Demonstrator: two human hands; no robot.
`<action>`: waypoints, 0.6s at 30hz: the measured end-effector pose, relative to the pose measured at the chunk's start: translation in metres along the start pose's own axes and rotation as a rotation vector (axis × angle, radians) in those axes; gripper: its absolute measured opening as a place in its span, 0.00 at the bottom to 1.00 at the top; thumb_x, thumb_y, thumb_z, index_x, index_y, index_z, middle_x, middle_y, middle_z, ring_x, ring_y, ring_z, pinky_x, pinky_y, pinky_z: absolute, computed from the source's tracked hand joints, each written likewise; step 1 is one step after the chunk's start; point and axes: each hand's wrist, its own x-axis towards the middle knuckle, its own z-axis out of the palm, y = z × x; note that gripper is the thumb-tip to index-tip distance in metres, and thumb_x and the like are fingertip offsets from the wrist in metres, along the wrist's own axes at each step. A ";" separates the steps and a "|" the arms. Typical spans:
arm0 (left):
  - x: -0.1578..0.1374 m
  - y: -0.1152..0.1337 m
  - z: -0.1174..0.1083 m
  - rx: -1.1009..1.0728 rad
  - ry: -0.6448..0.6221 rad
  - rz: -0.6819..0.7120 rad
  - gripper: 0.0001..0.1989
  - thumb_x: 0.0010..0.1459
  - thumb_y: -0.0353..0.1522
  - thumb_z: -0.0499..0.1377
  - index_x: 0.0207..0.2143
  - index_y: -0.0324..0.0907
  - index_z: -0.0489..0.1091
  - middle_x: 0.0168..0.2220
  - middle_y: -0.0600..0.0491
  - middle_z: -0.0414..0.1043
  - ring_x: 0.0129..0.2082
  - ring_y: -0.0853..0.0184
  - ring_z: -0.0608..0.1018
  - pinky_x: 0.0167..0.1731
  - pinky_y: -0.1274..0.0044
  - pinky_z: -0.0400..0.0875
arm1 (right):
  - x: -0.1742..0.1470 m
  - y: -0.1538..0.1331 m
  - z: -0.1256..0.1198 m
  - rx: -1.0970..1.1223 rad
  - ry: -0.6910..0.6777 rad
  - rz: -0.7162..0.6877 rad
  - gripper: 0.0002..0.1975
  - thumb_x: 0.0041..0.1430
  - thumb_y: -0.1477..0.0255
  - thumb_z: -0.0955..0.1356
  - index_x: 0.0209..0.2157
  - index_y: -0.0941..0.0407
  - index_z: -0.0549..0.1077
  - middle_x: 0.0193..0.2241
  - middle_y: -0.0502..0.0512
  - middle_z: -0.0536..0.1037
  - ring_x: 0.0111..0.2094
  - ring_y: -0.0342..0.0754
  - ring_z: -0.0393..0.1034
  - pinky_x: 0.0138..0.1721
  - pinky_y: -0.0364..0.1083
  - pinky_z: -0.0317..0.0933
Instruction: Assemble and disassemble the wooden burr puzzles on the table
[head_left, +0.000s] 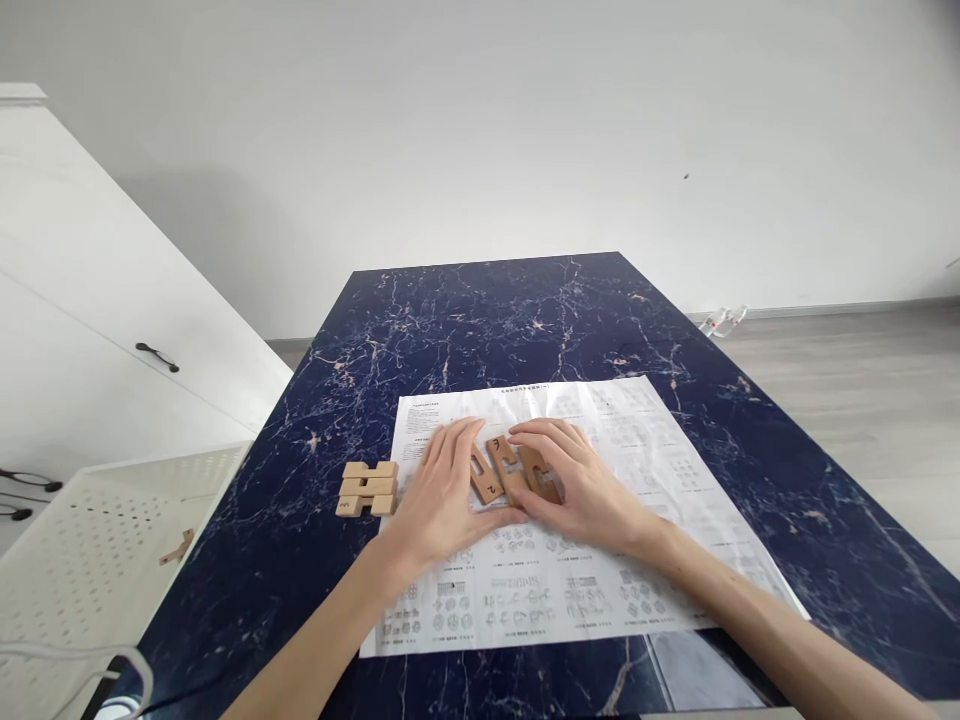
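Note:
Several flat brown wooden puzzle pieces with cut-out notches lie side by side on a printed instruction sheet (675,480). My left hand (442,490) curves around the left end of the row, its thumb along the near edge, by the notched piece marked 2 (491,490). In the middle is a notched piece with a black mark (498,452). My right hand (577,480) grips the right-hand notched piece (534,468) between thumb and fingers. Both thumb tips nearly meet below the row. The fingers partly cover the outer pieces.
An assembled block of light wooden pieces (367,488) stands left of the sheet on the dark blue marbled table (480,320). At lower left, a white perforated surface (97,540) carries a small brown wooden piece (178,547) and a white cable (75,650). A white cabinet (112,260) borders the left side.

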 end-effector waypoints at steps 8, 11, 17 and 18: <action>0.004 -0.009 -0.023 -0.013 -0.118 0.044 0.52 0.56 0.57 0.71 0.74 0.56 0.50 0.71 0.43 0.65 0.70 0.44 0.71 0.65 0.51 0.72 | -0.001 -0.001 0.000 -0.035 -0.140 -0.046 0.38 0.68 0.61 0.74 0.72 0.49 0.58 0.68 0.65 0.70 0.72 0.70 0.57 0.71 0.74 0.53; 0.005 -0.009 -0.027 0.023 -0.134 0.053 0.48 0.60 0.57 0.68 0.73 0.56 0.50 0.71 0.44 0.64 0.70 0.45 0.71 0.65 0.52 0.73 | 0.001 -0.002 -0.001 -0.022 -0.145 -0.036 0.37 0.66 0.61 0.75 0.70 0.50 0.59 0.65 0.66 0.71 0.69 0.68 0.61 0.70 0.72 0.56; 0.006 -0.014 -0.023 0.134 -0.025 -0.002 0.55 0.48 0.63 0.71 0.68 0.45 0.59 0.64 0.38 0.69 0.66 0.37 0.72 0.63 0.46 0.72 | 0.002 0.000 -0.003 0.022 -0.099 -0.009 0.38 0.62 0.61 0.77 0.68 0.50 0.60 0.61 0.67 0.72 0.63 0.67 0.68 0.68 0.73 0.60; 0.006 -0.014 -0.023 0.139 -0.013 -0.007 0.53 0.48 0.63 0.71 0.67 0.45 0.60 0.63 0.38 0.70 0.64 0.37 0.73 0.62 0.46 0.72 | 0.001 0.000 -0.003 0.034 -0.091 0.005 0.38 0.62 0.62 0.77 0.68 0.50 0.60 0.61 0.66 0.71 0.63 0.67 0.67 0.67 0.72 0.61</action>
